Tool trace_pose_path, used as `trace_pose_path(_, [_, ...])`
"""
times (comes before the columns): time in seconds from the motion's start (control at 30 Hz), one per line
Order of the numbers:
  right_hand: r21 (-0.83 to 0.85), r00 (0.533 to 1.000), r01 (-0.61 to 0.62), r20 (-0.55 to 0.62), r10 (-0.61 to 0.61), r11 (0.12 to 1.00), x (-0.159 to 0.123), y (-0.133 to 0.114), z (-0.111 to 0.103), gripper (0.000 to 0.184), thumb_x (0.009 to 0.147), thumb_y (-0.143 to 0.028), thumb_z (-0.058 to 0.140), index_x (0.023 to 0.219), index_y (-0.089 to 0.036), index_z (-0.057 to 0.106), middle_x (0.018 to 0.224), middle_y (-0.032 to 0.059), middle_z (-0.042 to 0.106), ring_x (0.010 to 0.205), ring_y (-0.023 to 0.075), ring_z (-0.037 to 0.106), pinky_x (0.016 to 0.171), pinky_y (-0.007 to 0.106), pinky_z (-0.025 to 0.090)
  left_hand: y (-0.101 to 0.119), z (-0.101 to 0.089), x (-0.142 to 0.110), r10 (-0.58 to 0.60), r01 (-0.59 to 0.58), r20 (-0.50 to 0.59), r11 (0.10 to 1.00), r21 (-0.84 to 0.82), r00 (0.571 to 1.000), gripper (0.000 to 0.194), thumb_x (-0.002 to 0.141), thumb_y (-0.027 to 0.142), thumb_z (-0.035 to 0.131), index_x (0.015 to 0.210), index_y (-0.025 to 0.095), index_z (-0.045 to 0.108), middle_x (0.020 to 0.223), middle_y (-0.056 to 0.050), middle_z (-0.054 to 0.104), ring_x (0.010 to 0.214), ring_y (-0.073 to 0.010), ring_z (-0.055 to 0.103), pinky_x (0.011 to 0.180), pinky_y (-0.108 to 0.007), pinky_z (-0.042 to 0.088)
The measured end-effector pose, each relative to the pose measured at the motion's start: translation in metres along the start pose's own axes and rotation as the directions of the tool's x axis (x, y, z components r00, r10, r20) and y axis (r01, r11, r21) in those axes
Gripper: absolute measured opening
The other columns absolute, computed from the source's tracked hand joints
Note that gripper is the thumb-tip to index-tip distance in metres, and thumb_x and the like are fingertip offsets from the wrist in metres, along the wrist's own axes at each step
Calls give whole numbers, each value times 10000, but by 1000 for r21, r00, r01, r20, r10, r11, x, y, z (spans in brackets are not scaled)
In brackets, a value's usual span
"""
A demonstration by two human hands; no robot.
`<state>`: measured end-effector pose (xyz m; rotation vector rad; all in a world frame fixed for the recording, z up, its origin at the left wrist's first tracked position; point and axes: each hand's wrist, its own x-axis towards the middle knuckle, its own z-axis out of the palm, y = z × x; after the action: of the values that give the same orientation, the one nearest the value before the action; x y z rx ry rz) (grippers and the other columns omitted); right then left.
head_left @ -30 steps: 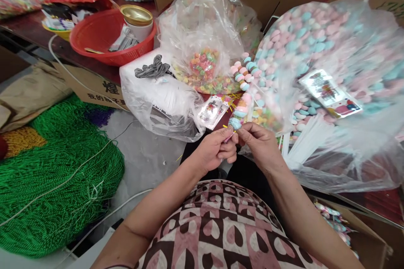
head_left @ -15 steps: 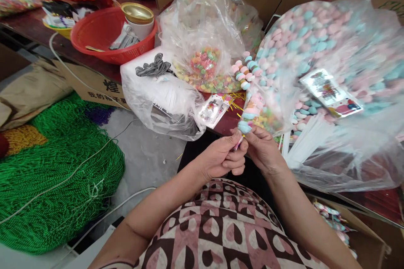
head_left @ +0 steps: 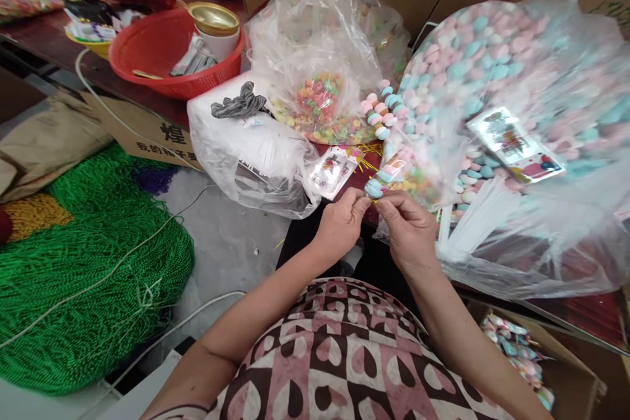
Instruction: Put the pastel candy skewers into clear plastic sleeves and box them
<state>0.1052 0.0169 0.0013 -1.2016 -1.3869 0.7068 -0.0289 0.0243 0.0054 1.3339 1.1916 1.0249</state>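
Note:
A clear packet of pink and blue marshmallows lies just beyond my fingertips, its gathered end toward me. A sliver of gold twist tie shows at that gathered end. My left hand is closed in a pinch at the left side of the tie. On the other side my right hand pinches it between thumb and forefinger. Loose gold twist ties lie behind the packet, beside several printed silver bags. Marshmallow skewers rest farther back.
To the right spreads a big clear bag of marshmallows, with white sticks before it. A bag of gummy candies stands mid-table. Left are a red basket and green cord. A carton of filled packets sits low right.
My hands have moved slightly apart and up, and the packet tips lower and to the left. My left fingers have turned from wrapping the packet's end to pinching at the tie.

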Motion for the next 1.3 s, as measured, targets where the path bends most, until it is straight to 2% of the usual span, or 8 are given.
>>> trace_pose_path(0.1, [-11, 996, -85, 36, 85, 996, 1, 2, -3, 160, 866, -324, 661, 749, -215, 672, 735, -17, 645, 722, 155, 588, 727, 306, 464, 1, -2, 1, 3, -3, 22, 1000, 5, 1000, 209, 911, 402, 488, 870, 208, 551, 591, 68, 441, 531, -81, 406, 560, -233, 344])
trace_pose_path(0.23, [-129, 990, -89, 95, 102, 988, 6, -10, -14, 152, 892, -352, 626, 851, -224, 695, 836, 12, 691, 808, 180, 634, 789, 337, 489, 1, -1, 1, -197, 256, 186, 884, -391, 963, 320, 888, 531, 498, 837, 215, 494, 490, 116, 292, 391, -66, 279, 457, -211, 351])
trace_pose_path(0.5, [-495, 885, 462, 310, -347, 736, 17, -16, -20, 201, 907, -223, 584, 1088, -246, 669, 1034, 86, 712, 956, 227, 661, 845, 378, 512, 14, -2, -1, -290, 436, 332, 698, -568, 898, 365, 857, 513, 589, 740, 203, 437, 444, 135, 273, 328, -32, 204, 430, -199, 384])
trace_pose_path(0.8, [-589, 795, 604, 403, -453, 536, 22, -6, -19, 82, 876, -188, 619, 857, -230, 687, 791, 43, 710, 767, 202, 618, 735, 361, 418, 21, 0, -3, -328, 477, 348, 643, -599, 878, 311, 889, 477, 536, 772, 198, 462, 442, 131, 275, 337, -48, 194, 447, -218, 395])
trace_pose_path(1.0, [-330, 974, 128, 219, -56, 935, 22, -22, -17, 125, 813, -231, 614, 692, -212, 640, 681, 9, 644, 652, 158, 569, 653, 308, 429, 18, -4, -6, -133, 154, 111, 966, -210, 985, 149, 879, 299, 532, 769, 223, 466, 560, 78, 376, 490, -97, 363, 591, -229, 380])
trace_pose_path(1.1, [27, 938, -290, 208, 279, 957, 21, -28, -12, 151, 721, -256, 675, 607, -203, 590, 588, -25, 562, 556, 121, 486, 569, 275, 398, 12, -8, -2, 93, -94, 31, 994, 60, 995, 92, 868, 269, 561, 794, 222, 590, 687, 18, 510, 691, -142, 498, 762, -256, 400])
trace_pose_path(1.2, [264, 863, -483, 305, 403, 835, 17, -30, -6, 176, 684, -251, 679, 576, -202, 549, 539, -40, 495, 510, 103, 426, 513, 256, 367, 8, -11, 4, 161, -157, 96, 986, -48, 982, 164, 865, 236, 545, 942, 226, 689, 939, -43, 651, 963, -190, 580, 950, -294, 398])
trace_pose_path(1.3, [205, 884, -435, 282, 373, 877, 11, -29, -6, 179, 700, -286, 709, 613, -205, 576, 574, -37, 530, 535, 107, 453, 525, 252, 390, 17, -18, 3, 170, -75, 214, 917, -393, 962, 383, 828, 202, 566, 1195, 258, 658, 1260, -30, 644, 1233, -204, 538, 1085, -323, 357])
